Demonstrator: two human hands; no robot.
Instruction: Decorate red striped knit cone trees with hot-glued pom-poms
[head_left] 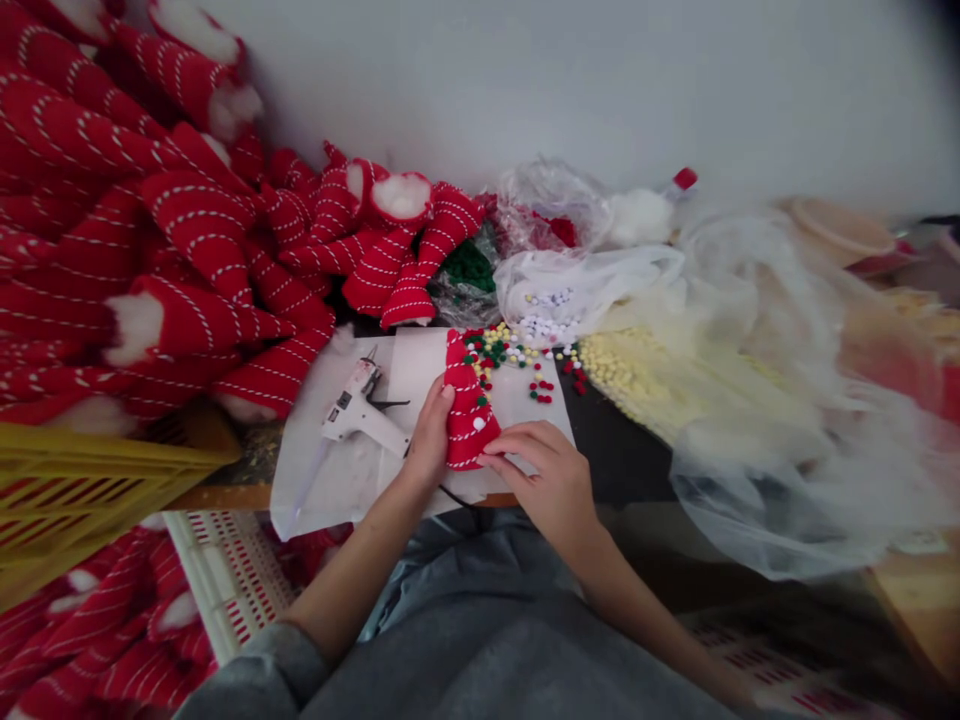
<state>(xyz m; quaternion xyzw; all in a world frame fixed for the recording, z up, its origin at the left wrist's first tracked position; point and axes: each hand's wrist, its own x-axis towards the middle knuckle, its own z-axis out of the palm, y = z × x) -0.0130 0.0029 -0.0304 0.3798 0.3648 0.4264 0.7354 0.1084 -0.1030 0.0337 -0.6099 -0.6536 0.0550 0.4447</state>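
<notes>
A red stitched cone (pixel 463 400) was held over white sheets (pixel 420 350) at the near edge of the table (pixel 611 440). Its left side was gripped by the left hand (pixel 429 435), fingers clamped on the cloth; its lower right edge was pinched by the right hand (pixel 551 478), thumb and forefinger together. A white ball (pixel 478 424) was noted near the wide end. Glue gun (pixel 365 412) laid at left; coloured pom-poms (pixel 541 390) scattered beyond.

A white plastic glue gun (pixel 358 408) lies on white paper (pixel 420 355), left of a red striped fabric piece (pixel 465 430); small round multicoloured pompoms (pixel 495 350) lie right of the piece; translucent plastic bags (pixel 750 460) lie farther right.
</notes>
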